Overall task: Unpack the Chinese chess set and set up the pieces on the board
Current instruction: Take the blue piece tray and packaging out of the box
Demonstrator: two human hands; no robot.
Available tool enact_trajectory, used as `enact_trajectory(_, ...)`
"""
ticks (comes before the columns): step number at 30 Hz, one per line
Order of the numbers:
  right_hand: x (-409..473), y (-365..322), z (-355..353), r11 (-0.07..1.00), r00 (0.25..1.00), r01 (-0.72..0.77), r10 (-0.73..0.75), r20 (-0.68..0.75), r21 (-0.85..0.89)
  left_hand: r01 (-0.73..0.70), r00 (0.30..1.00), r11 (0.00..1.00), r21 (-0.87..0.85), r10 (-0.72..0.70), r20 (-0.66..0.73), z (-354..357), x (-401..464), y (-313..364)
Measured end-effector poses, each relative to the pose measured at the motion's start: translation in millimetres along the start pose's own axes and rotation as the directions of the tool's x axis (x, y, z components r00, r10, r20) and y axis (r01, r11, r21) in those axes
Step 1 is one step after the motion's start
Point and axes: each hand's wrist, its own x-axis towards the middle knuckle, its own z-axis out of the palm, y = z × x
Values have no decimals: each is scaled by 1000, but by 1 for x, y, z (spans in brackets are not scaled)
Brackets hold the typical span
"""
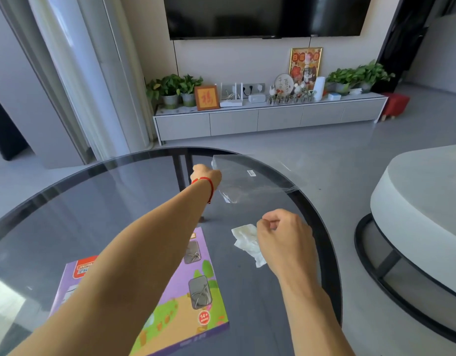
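- Right hand (283, 235) hovers nearest the camera with fingers curled, and whether it pinches an edge of the crumpled white tissue (248, 242) just beside it cannot be told; the left hand (206, 176), a red string (205, 181) on its wrist, reaches to the far side and grips a clear plastic wrapper (250, 179).
- Closest on the round glass table (67, 201) lies a purple puzzle box (196, 291), flat and partly under the left forearm; its windows show metal wire pieces, and its lid appears closed.
- Farther out, the wrapper looks empty, lifted off the glass at the table's far edge.
- No chess board or pieces are visible anywhere, so the set's whereabouts cannot be told.
- Judged from this, only wrapping is off; unpacking and all of the setup remain.
- Beyond, a low cabinet (270, 119) carries potted plants (175, 88) beneath a wall-mounted television (263, 16).
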Motion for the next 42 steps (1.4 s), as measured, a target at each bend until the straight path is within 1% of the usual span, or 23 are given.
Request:
enact_trajectory(2,-3,-4,3,999,998,42,-42,49,3,-80,995,988,133,86,-45,-24,-9,-3)
enact_trajectory(3,-5,-7,5,998,993,62,-64,100,18,-132,987,964,229,150,-61,-36,-16,-7)
enact_trajectory(5,-13,-12,10,993,968,119,-118,220,9,-265,955,907,328,294,-41,-66,-40,-16)
enact_trajectory(8,-28,-18,24,957,921,245,-179,345,-158,-416,887,784,461,462,14,-115,-81,-46)
enact_trajectory(10,-41,-20,36,922,895,307,-194,402,-237,-453,856,712,537,515,40,-149,-110,-77)
enact_trajectory(11,-48,-22,42,913,884,311,-175,433,-264,-449,849,683,576,527,37,-166,-126,-93)
enact_trajectory(12,-53,-24,46,903,878,315,-160,452,-292,-414,857,663,624,515,22,-182,-142,-109)
enact_trajectory(14,-62,-26,53,886,882,305,-125,454,-350,-256,888,578,775,457,-47,-211,-172,-141)
enact_trajectory(15,-66,-29,54,886,889,288,-106,445,-364,-156,914,557,816,394,-95,-224,-183,-157)
enact_trajectory(16,-69,-30,56,891,897,263,-85,434,-371,-75,946,585,807,297,-127,-234,-196,-170)
enact_trajectory(17,-73,-33,56,898,903,233,-57,426,-373,-36,972,643,765,199,-122,-241,-207,-180)
enact_trajectory(19,-78,-37,60,921,900,171,-2,435,-350,-47,998,786,616,69,-11,-249,-219,-194)
enact_trajectory(20,-81,-39,63,934,896,142,19,444,-328,-47,999,850,525,36,30,-250,-223,-198)
enact_trajectory(21,-85,-42,64,949,890,110,39,454,-296,-39,999,896,442,25,38,-251,-227,-199)
enact_trajectory(24,-98,-51,67,985,897,56,22,442,-163,-13,999,979,203,20,-31,-260,-226,-205)
enact_trajectory(26,-105,-57,69,996,913,5,30,407,-86,-31,996,997,67,36,-76,-268,-223,-208)
enact_trajectory(28,-108,-60,77,995,887,-88,53,459,56,-56,990,998,-10,54,-130,-276,-222,-210)
enact_trajectory(30,-105,-54,91,961,850,-214,95,518,175,-81,981,993,-82,65,-181,-284,-220,-212)
enact_trajectory(31,-104,-53,94,944,841,-249,101,531,216,-81,980,989,-124,57,-190,-287,-219,-212)
enact_trajectory(33,-109,-59,92,917,827,-311,133,546,249,-68,981,979,-191,31,-192,-290,-217,-213)
enact_trajectory(36,-103,-61,87,879,766,-393,150,625,270,-53,980,969,-240,4,-200,-291,-215,-213)
enact_trajectory(38,-95,-57,85,861,725,-420,130,676,285,-53,981,955,-292,-6,-196,-291,-215,-212)
enact_trajectory(42,-86,-54,82,858,655,-446,117,746,256,-62,981,948,-313,0,-195,-291,-212,-211)
